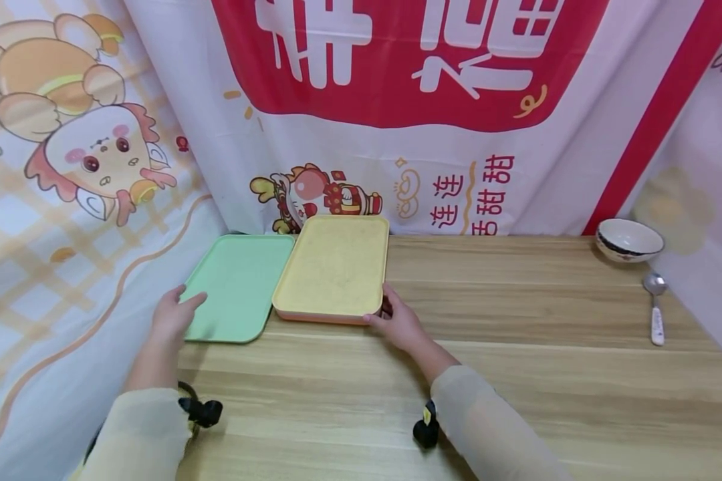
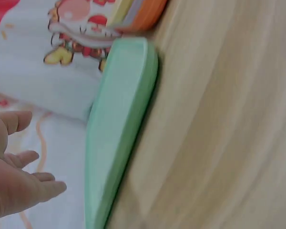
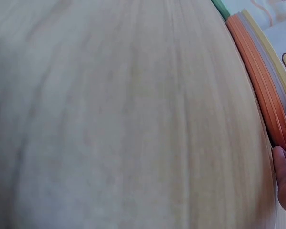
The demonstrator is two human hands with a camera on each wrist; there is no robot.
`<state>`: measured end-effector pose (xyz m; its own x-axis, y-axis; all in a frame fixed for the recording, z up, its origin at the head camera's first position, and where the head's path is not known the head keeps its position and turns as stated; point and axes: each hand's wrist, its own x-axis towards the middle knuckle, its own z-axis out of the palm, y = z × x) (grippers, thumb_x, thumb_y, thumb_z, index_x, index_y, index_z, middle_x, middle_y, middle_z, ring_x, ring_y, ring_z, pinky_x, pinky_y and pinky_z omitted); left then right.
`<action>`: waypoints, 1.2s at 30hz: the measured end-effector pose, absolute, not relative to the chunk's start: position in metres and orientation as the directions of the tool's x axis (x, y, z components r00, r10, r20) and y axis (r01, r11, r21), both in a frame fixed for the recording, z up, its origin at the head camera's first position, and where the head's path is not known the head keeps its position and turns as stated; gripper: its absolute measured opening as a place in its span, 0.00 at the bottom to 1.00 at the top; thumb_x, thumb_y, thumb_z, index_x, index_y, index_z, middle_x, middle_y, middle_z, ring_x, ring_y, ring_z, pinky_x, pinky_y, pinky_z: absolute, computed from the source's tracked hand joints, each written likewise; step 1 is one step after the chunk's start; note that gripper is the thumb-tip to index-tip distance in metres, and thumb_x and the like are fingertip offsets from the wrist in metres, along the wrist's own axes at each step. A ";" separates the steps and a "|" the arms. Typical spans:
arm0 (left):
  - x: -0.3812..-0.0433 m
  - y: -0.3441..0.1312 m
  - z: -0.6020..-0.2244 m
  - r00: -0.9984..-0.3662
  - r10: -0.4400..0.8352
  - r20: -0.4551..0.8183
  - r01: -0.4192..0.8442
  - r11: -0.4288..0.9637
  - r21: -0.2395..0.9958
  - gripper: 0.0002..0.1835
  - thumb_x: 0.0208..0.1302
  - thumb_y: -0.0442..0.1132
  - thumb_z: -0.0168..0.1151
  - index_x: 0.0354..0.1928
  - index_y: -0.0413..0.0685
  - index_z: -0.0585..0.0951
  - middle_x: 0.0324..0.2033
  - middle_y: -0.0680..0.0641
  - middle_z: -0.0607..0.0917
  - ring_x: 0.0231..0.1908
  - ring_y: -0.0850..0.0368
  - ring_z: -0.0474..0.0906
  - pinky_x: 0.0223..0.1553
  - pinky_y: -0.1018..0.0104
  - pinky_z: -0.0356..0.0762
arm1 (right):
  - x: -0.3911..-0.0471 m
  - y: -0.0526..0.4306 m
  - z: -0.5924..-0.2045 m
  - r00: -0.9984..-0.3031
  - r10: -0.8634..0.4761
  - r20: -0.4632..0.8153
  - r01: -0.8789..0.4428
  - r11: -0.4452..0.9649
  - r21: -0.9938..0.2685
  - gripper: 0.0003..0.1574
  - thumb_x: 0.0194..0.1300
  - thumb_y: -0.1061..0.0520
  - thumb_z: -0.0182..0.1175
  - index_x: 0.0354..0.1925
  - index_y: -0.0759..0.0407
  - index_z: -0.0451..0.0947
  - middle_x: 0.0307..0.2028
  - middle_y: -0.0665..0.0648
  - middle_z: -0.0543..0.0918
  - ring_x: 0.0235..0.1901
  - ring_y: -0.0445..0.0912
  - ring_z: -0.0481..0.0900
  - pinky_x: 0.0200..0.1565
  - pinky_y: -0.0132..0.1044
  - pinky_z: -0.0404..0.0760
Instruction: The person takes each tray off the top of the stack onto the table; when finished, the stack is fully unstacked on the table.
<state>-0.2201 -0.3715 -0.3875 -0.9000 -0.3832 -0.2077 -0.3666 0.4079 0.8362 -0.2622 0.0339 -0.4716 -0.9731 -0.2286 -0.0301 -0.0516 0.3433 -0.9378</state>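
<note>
A green tray (image 1: 241,287) lies flat on the table at the left. My left hand (image 1: 173,314) is over its left edge, thumb and fingers spread; the left wrist view shows that hand (image 2: 19,167) apart from the green tray (image 2: 117,114). Right of it sits a stack of trays with a yellow tray (image 1: 337,267) on top. Below the yellow one, the right wrist view shows a pale purple layer and several orange tray rims (image 3: 262,81). At the stack's near right corner my right hand (image 1: 400,324) grips the edge between thumb and fingers.
A white bowl (image 1: 628,240) with a dark patterned band stands at the table's back right. Near it lies a spoon (image 1: 656,307) with a light handle. Printed cloth (image 1: 361,180) hangs along the back, with more cloth at both sides.
</note>
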 end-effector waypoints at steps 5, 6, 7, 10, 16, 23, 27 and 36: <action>-0.233 -0.333 -0.391 -0.941 -0.306 -0.143 -0.250 0.347 0.904 0.42 0.73 0.47 0.52 0.77 0.40 0.41 0.77 0.33 0.42 0.77 0.37 0.38 0.78 0.45 0.46 | -0.262 0.034 -0.472 -0.973 -0.231 -0.030 -0.054 0.350 -0.935 0.57 0.62 0.50 0.68 0.78 0.55 0.46 0.71 0.62 0.66 0.69 0.55 0.67 0.70 0.45 0.70; -0.235 -0.326 -0.393 -0.947 -0.290 -0.138 -0.234 0.329 0.915 0.42 0.73 0.46 0.52 0.77 0.40 0.42 0.77 0.33 0.43 0.77 0.38 0.39 0.78 0.46 0.47 | -0.262 0.034 -0.472 -0.972 -0.231 -0.032 -0.053 0.351 -0.935 0.57 0.62 0.50 0.68 0.78 0.55 0.46 0.71 0.62 0.66 0.69 0.55 0.66 0.70 0.45 0.70; -0.238 -0.320 -0.396 -0.952 -0.274 -0.135 -0.221 0.313 0.924 0.42 0.73 0.45 0.52 0.77 0.40 0.42 0.76 0.33 0.44 0.77 0.38 0.41 0.78 0.46 0.48 | -0.263 0.034 -0.472 -0.972 -0.231 -0.033 -0.052 0.353 -0.934 0.57 0.62 0.49 0.68 0.78 0.55 0.46 0.71 0.62 0.66 0.70 0.55 0.66 0.70 0.45 0.70; -0.243 -0.302 -0.405 -0.963 -0.236 -0.131 -0.195 0.275 0.941 0.42 0.73 0.44 0.54 0.77 0.40 0.43 0.76 0.34 0.47 0.76 0.40 0.44 0.77 0.48 0.50 | -0.263 0.034 -0.473 -0.973 -0.230 -0.035 -0.049 0.351 -0.935 0.57 0.62 0.50 0.68 0.78 0.55 0.46 0.71 0.63 0.65 0.70 0.56 0.66 0.70 0.45 0.70; -0.245 -0.271 -0.422 -0.973 -0.193 -0.127 -0.169 0.215 0.962 0.41 0.73 0.43 0.55 0.77 0.41 0.45 0.76 0.35 0.50 0.76 0.41 0.47 0.78 0.50 0.49 | -0.264 0.035 -0.475 -0.973 -0.230 -0.022 -0.057 0.329 -0.943 0.57 0.62 0.52 0.68 0.78 0.56 0.46 0.70 0.64 0.67 0.69 0.56 0.67 0.69 0.44 0.71; -0.244 -0.249 -0.440 -0.977 -0.169 -0.127 -0.153 0.146 0.977 0.44 0.72 0.40 0.56 0.77 0.41 0.40 0.77 0.38 0.45 0.77 0.44 0.41 0.79 0.53 0.46 | -0.266 0.035 -0.474 -0.973 -0.228 -0.011 -0.061 0.307 -0.950 0.55 0.61 0.54 0.69 0.77 0.55 0.49 0.68 0.64 0.70 0.68 0.55 0.69 0.68 0.44 0.72; -0.245 -0.247 -0.450 -0.980 -0.161 -0.119 -0.137 0.106 0.985 0.46 0.71 0.37 0.56 0.77 0.37 0.37 0.77 0.36 0.42 0.77 0.44 0.39 0.79 0.54 0.43 | -0.266 0.034 -0.473 -0.973 -0.230 0.004 -0.076 0.307 -0.949 0.53 0.62 0.54 0.69 0.76 0.55 0.51 0.66 0.64 0.72 0.67 0.56 0.70 0.67 0.45 0.73; -0.243 -0.254 -0.467 -0.980 -0.174 -0.102 -0.131 0.164 0.978 0.47 0.67 0.36 0.62 0.78 0.43 0.42 0.77 0.40 0.47 0.77 0.48 0.44 0.78 0.58 0.48 | -0.263 0.033 -0.466 -0.975 -0.221 0.003 -0.080 0.340 -0.937 0.51 0.62 0.52 0.69 0.75 0.56 0.54 0.67 0.64 0.72 0.66 0.55 0.71 0.69 0.47 0.71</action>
<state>-0.2429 -0.2542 -0.4673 -0.9795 -0.1738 -0.1018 -0.1307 0.1636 0.9778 -0.2628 0.0327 -0.4657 -0.9752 -0.2212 0.0031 -0.0802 0.3402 -0.9369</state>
